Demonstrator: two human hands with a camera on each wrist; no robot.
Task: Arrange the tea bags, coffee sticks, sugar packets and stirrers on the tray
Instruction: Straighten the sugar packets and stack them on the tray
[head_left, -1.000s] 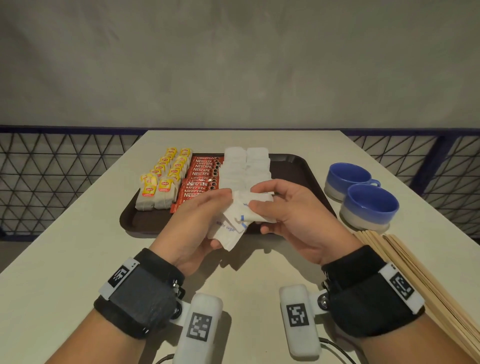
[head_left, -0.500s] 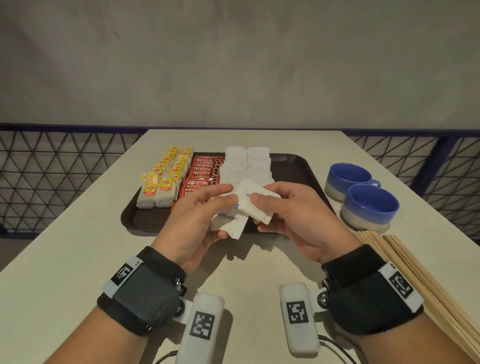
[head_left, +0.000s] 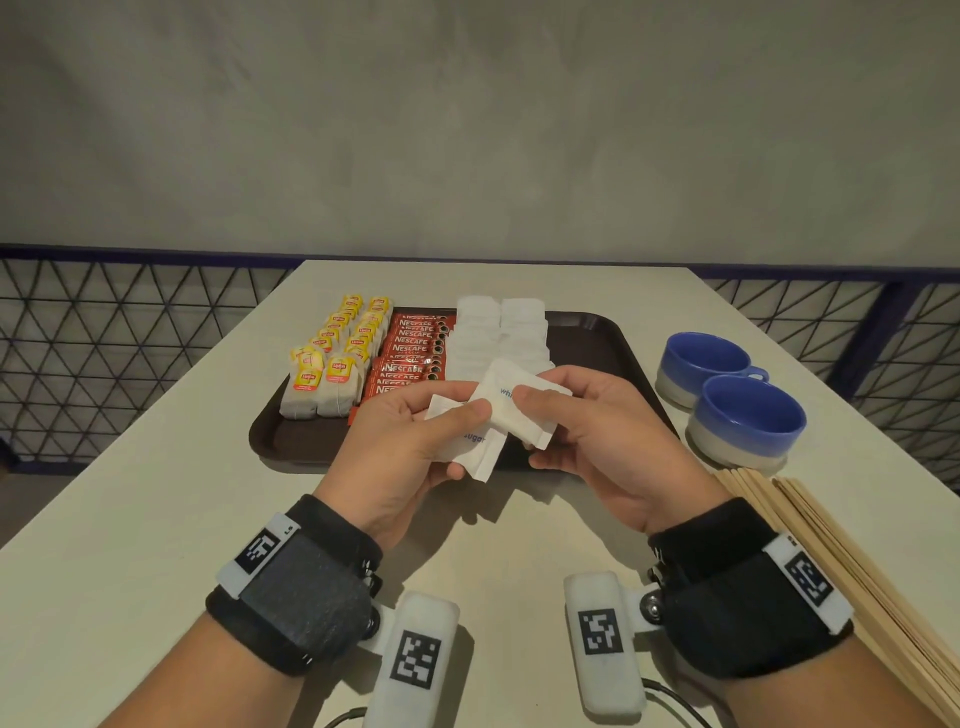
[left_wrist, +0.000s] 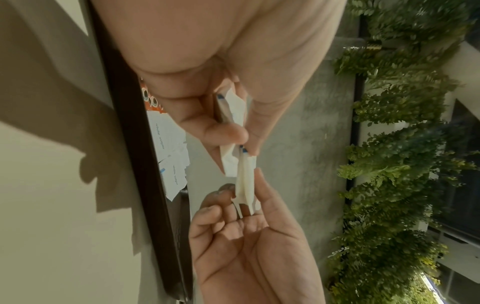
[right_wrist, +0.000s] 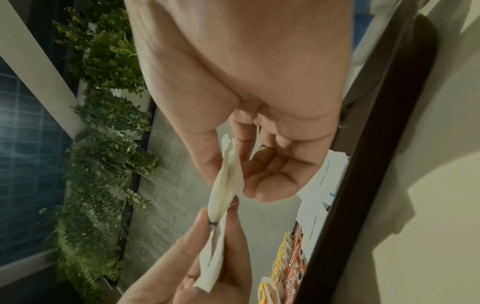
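At frame centre, your left hand (head_left: 410, 441) and right hand (head_left: 597, 431) each pinch white paper sugar packets (head_left: 511, 410) above the dark brown plastic tray (head_left: 618, 353); next, lay them beside the white rows.

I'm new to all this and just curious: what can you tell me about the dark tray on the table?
The tray is dark brown, rectangular with rounded corners and a raised rim, and looks like plastic. It lies flat on the table. On it, left to right, lie rows of tea bags, coffee sticks and sugar packets; its right part is bare.
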